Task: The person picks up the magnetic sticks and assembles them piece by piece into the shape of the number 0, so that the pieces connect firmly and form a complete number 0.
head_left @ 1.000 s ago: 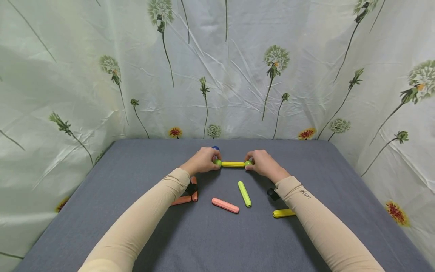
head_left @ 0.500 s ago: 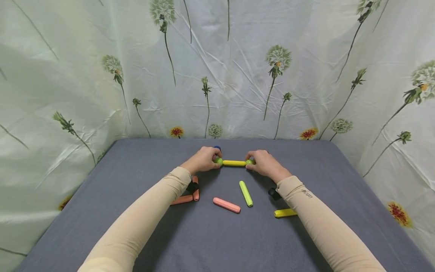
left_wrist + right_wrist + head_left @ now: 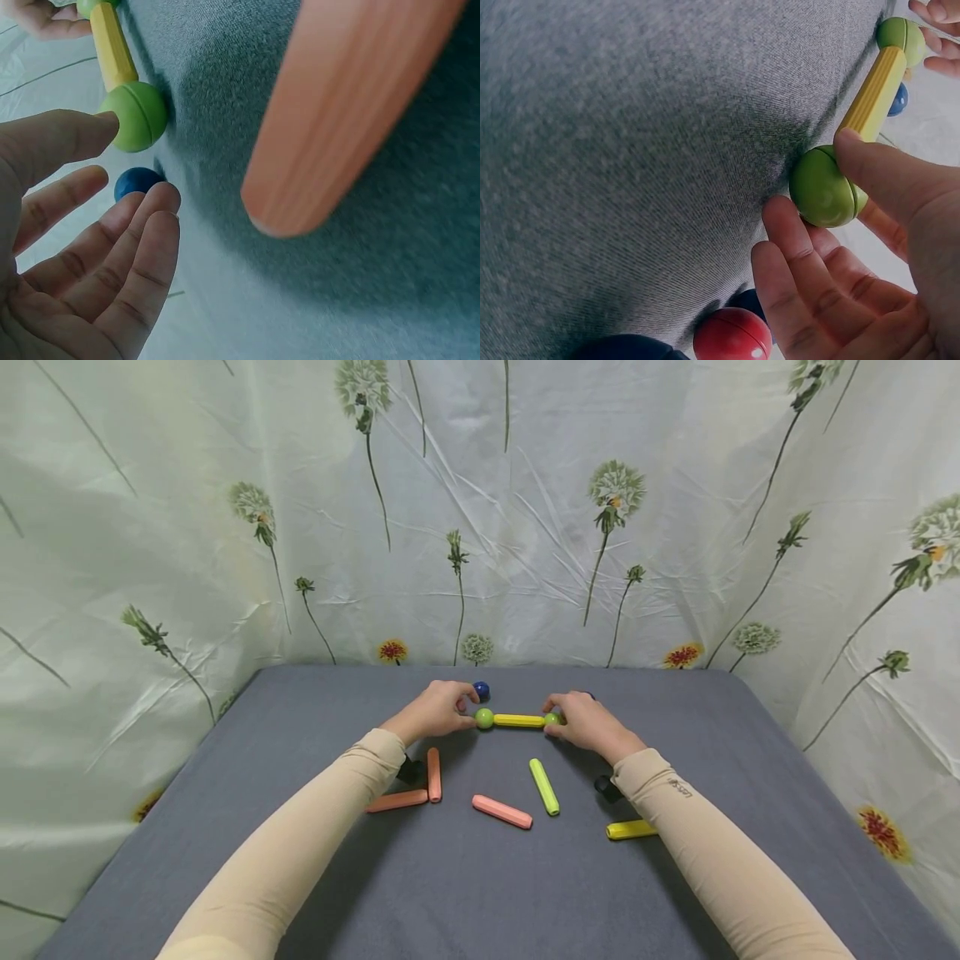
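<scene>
A yellow ribbed stick (image 3: pixel 519 721) lies crosswise on the grey cloth, joined to a green ball at each end. My right hand (image 3: pixel 588 720) pinches the right green ball (image 3: pixel 823 186), its thumb over the spot where stick and ball meet. Just off the left green ball (image 3: pixel 484 718) is my left hand (image 3: pixel 435 706), holding nothing, its thumb tip close to the ball and its fingers spread loosely in the left wrist view. Behind that ball sits a blue ball (image 3: pixel 482 691), near the left fingertips.
Nearer the body lie a pink stick (image 3: pixel 502 812), a lime stick (image 3: pixel 543 787), two orange sticks (image 3: pixel 434 775) and a yellow stick (image 3: pixel 632 829) partly under the right sleeve. A red ball (image 3: pixel 733 335) and dark blue balls show beside my right hand. A flowered curtain (image 3: pixel 555 552) hangs behind.
My left hand has let go of the left green ball and drawn slightly left, uncovering that ball and the blue one. My right hand keeps its hold.
</scene>
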### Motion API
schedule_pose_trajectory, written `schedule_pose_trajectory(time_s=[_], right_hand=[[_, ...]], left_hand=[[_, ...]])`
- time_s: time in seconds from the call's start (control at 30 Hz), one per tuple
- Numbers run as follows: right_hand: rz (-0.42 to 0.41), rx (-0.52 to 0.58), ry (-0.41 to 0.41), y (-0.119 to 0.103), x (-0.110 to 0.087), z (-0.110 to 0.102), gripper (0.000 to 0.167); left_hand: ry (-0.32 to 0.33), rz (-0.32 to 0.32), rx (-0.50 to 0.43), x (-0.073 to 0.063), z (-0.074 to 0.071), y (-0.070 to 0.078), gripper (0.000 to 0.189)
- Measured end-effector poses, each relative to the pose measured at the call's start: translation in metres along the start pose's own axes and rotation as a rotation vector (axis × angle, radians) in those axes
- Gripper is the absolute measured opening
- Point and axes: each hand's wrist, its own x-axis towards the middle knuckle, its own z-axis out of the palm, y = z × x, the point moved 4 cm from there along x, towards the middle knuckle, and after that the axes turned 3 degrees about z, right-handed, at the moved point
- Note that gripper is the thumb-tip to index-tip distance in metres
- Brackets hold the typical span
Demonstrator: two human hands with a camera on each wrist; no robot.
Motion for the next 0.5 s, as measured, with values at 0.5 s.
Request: schedule_pose_trajectory(time_s=[0.5], right_hand=[[0.025, -0.011, 0.002, 0.004, 0.003, 0.002, 0.036]], left_hand=[[0.049, -0.004, -0.023, -0.032, -0.017, -0.013, 0.036]])
